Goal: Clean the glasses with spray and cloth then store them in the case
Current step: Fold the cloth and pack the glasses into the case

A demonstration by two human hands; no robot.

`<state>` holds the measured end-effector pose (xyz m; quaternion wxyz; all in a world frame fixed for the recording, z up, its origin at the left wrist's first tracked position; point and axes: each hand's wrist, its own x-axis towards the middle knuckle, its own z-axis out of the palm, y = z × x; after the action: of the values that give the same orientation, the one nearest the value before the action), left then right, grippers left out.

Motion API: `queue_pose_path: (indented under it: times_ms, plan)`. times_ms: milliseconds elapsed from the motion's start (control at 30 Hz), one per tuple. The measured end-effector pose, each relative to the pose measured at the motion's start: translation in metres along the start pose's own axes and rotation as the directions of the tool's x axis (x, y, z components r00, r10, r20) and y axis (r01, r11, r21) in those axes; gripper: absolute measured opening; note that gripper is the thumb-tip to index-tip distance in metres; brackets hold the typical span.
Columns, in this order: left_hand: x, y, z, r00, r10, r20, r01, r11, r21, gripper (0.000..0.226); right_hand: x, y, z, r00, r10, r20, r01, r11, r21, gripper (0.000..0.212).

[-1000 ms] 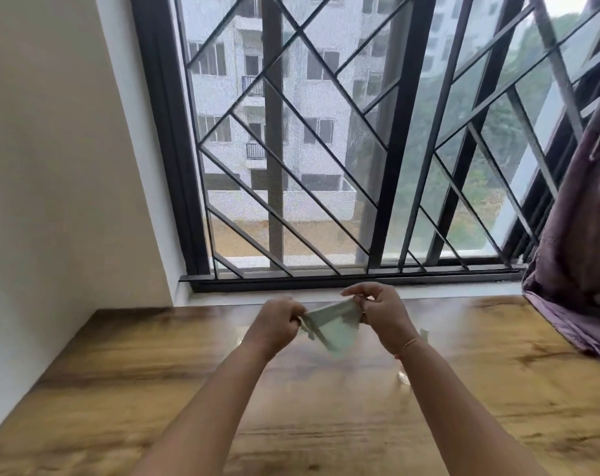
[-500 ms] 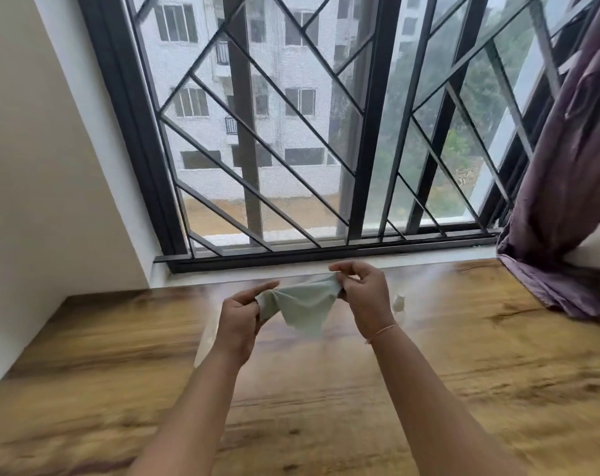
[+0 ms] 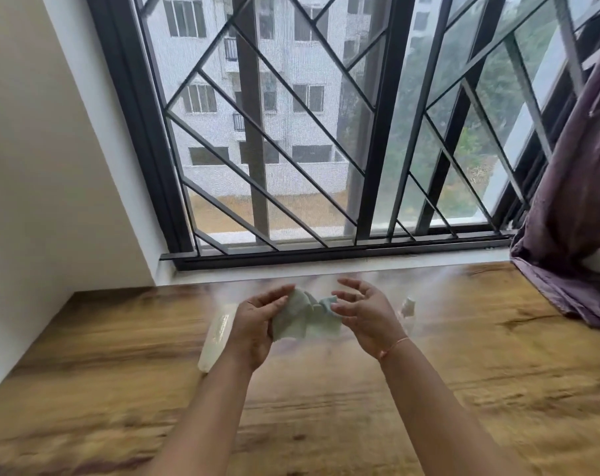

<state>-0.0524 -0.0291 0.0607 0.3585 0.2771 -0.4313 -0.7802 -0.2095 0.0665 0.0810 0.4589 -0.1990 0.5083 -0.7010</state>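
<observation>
A pale green cloth [image 3: 305, 319] hangs crumpled between my two hands above the wooden table [image 3: 463, 355]. My left hand [image 3: 253, 326] grips its left side between thumb and fingers. My right hand [image 3: 363, 312] has its fingers spread, with the thumb just touching the cloth's right corner. A whitish, long, rounded case [image 3: 217, 333] lies on the table just left of my left hand, partly hidden by it. To the right of my right hand sits a small white blurred object [image 3: 407, 306]; what it is cannot be told. No glasses are visible.
A black barred window [image 3: 326, 166] and its sill run along the table's far edge. A cream wall [image 3: 51, 166] closes the left side. A purple curtain [image 3: 573, 218] hangs at the right and drapes onto the table's back right corner.
The right hand has loosened from its pinch on the cloth and spread its fingers. The cloth has gone from stretched to bunched. The view tilted, so the case shows more.
</observation>
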Motion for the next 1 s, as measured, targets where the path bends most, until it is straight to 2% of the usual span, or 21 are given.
queue_pose_path:
  times_ms: [200,300,500,600,733,867,1000]
  plan:
    - [0.004,-0.005,-0.007,0.99,0.072,-0.118,-0.029,0.944,0.329,0.03,0.003,0.0,-0.013,0.987,-0.123,-0.104,0.088,0.952,-0.292,0.025]
    - [0.006,-0.009,-0.003,0.979,0.131,-0.158,-0.042,0.88,0.473,0.031,0.009,0.001,-0.017,0.974,-0.158,-0.165,0.093,0.934,-0.345,0.019]
    - [0.01,-0.012,-0.005,0.946,0.227,-0.231,-0.044,0.798,0.601,0.028,0.011,0.002,-0.022,0.968,-0.183,-0.169,0.105,0.915,-0.389,0.017]
    - [0.011,-0.011,-0.004,0.928,0.232,-0.291,-0.025,0.819,0.573,0.026,0.011,0.001,-0.023,0.969,-0.201,-0.143,0.111,0.873,-0.476,0.02]
    - [0.012,-0.01,-0.004,0.906,0.258,-0.334,-0.031,0.83,0.557,0.024,0.013,0.004,-0.023,0.952,-0.262,-0.159,0.099,0.753,-0.651,0.029]
    - [0.013,-0.009,-0.003,0.89,0.295,-0.349,-0.025,0.794,0.607,0.023,0.017,0.005,-0.021,0.936,-0.32,-0.144,0.1,0.638,-0.764,0.017]
    - [0.012,-0.01,-0.002,0.88,0.314,-0.356,-0.019,0.773,0.635,0.021,0.024,0.004,-0.018,0.915,-0.402,-0.023,0.185,0.472,-0.862,0.011]
